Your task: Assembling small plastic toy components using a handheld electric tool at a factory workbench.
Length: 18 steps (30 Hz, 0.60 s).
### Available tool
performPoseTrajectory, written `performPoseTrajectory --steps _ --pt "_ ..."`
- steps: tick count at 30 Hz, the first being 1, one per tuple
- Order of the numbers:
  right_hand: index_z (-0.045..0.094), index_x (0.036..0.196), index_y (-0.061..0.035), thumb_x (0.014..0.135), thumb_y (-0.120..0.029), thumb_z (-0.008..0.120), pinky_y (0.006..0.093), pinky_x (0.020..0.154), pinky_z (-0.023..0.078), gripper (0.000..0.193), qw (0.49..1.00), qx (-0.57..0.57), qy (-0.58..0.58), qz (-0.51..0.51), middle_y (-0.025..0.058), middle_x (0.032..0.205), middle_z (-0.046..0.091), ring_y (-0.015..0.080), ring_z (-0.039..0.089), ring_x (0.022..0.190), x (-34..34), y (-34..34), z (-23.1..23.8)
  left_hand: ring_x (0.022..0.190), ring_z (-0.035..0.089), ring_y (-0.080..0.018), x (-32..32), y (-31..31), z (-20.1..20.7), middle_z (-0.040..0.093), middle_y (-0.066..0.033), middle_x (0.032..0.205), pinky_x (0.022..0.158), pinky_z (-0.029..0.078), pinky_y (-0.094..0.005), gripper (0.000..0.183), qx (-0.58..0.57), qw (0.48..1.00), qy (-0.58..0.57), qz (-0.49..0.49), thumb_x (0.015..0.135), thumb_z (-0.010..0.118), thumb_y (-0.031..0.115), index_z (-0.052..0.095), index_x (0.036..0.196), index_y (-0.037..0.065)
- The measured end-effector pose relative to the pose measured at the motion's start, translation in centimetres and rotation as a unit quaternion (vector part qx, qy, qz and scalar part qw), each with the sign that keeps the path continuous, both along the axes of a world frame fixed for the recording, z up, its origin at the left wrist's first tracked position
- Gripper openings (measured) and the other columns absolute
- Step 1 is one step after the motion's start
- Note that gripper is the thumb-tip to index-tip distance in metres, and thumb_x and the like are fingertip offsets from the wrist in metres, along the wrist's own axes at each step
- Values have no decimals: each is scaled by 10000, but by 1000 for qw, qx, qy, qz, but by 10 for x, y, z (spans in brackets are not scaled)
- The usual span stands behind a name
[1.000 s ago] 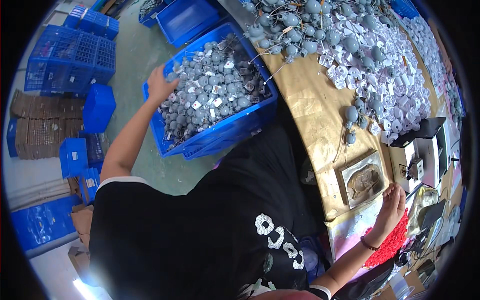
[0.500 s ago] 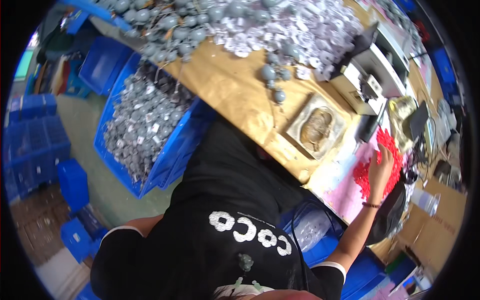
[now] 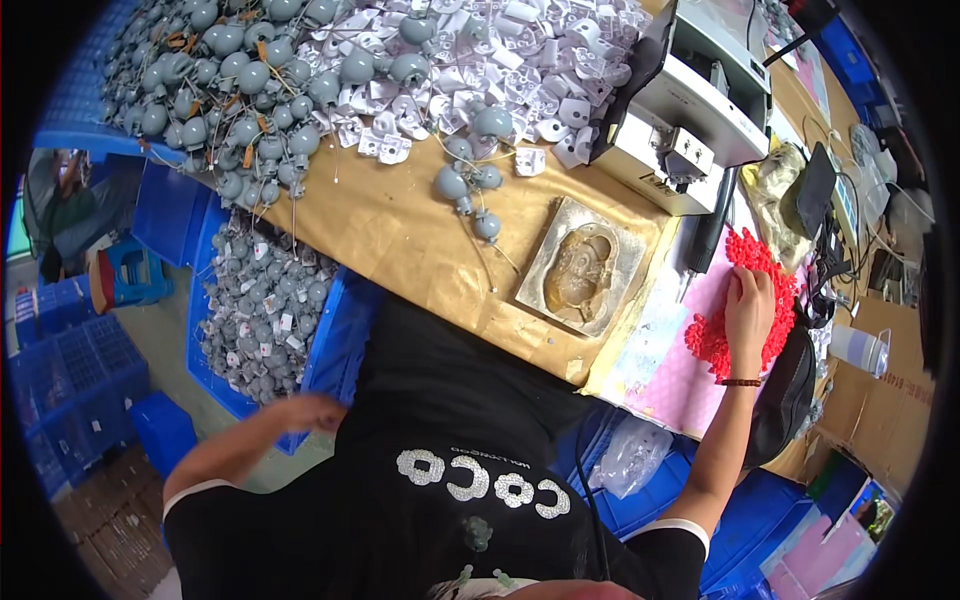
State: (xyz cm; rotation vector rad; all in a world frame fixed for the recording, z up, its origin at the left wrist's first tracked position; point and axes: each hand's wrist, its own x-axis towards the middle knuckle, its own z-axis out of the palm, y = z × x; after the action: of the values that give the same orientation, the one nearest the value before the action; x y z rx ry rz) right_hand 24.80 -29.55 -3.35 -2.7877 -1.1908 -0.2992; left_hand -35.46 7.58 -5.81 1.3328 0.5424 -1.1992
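Observation:
My right hand [image 3: 748, 312] reaches into a heap of small red parts [image 3: 712, 343] on a pink sheet, with its fingers bunched together at the tips. Whatever lies between those fingertips is hidden. Smeared by motion, my left hand [image 3: 318, 412] is beside my body, close to the rim of a blue bin [image 3: 335, 330] full of grey round pieces [image 3: 262, 310]; its fingers cannot be made out. Between the hands, on the brown-covered table, lies a square metal block [image 3: 580, 266] with a hollowed middle. Several grey balls with thin wires [image 3: 452, 183] lie behind it.
Grey balls [image 3: 235, 66] and white plastic pieces [image 3: 480, 60] are heaped along the table's far side. A white-and-black machine [image 3: 672, 140] stands at the back right. A black-handled tool [image 3: 712, 222] lies beside the pink sheet [image 3: 670, 375]. Blue crates [image 3: 75, 375] stand at left.
My left hand and forearm have come into view beside the blue bin. The whole view has shifted; my right hand stays at the red heap, its fingers now drawn together.

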Motion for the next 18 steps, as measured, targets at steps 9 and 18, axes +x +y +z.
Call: performPoseTrajectory --steps 9,18 --pt "640 931 -13 853 24 675 249 687 504 93 926 290 241 -36 58 952 648 117 629 804 -19 11 27 1051 592 -253 311 29 133 641 -76 983 877 475 -408 126 460 600 -650 -71 851 654 85 665 975 65" --pt "614 1071 16 897 44 657 260 689 534 181 720 456 524 -11 85 975 679 126 644 794 -58 33 42 1154 526 -286 384 34 70 596 -76 1078 909 463 -421 171 554 456 -648 -255 772 652 136 654 935 86"
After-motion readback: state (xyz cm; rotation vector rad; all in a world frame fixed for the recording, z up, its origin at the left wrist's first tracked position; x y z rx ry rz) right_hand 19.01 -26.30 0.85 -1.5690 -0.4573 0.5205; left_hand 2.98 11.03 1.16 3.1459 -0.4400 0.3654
